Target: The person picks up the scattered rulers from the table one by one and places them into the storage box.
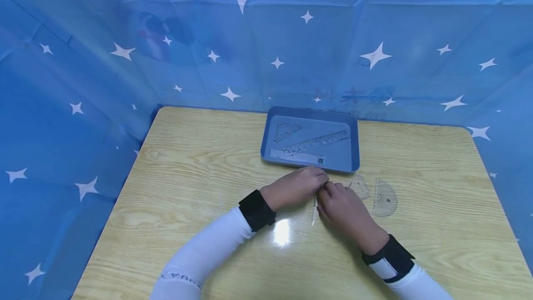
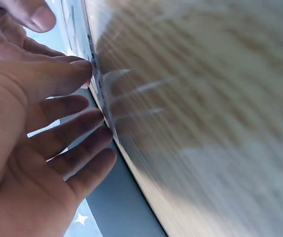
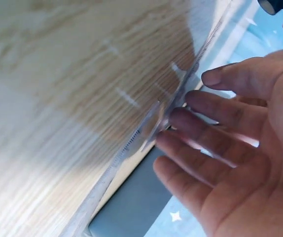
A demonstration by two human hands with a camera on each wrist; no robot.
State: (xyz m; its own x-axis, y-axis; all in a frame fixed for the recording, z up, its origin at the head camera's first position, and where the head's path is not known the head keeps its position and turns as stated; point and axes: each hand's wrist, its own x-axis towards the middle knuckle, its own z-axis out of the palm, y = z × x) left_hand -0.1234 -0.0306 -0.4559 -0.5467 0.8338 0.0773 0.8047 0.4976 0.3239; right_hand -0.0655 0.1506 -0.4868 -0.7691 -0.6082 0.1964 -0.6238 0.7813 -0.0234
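Head view: a pale wood-grain worktop (image 1: 200, 170), glossy with a glare spot, stands before blue cloth (image 1: 83, 82) printed with white stars. At 12 o'clock from the hands sits a blue rectangular tray (image 1: 354, 152) with rounded corners, holding a clear set square (image 1: 285, 131) and two long clear rulers (image 1: 316, 142). The left hand (image 1: 293, 188) and right hand (image 1: 343, 209) meet just below the tray, fingertips together on a thin clear ruler (image 1: 314, 211) whose end shows at 6 o'clock between them. At 3 o'clock from the hands lie a clear triangle (image 1: 361, 186) and a clear half-round protractor (image 1: 384, 198), flat on the wood. Both arms wear white sleeves with black wrist bands.

Left wrist view: the left hand (image 2: 38, 148) has fingers nearly straight, tips touching the ruler's (image 2: 99, 89) edge against the blurred wood; the grip is loose, not clenched.

Right wrist view: the right hand (image 3: 230, 148) likewise lies with straight fingers, tips pressing the ruler's (image 3: 151, 128) scaled edge; the grip is released, merely touching.
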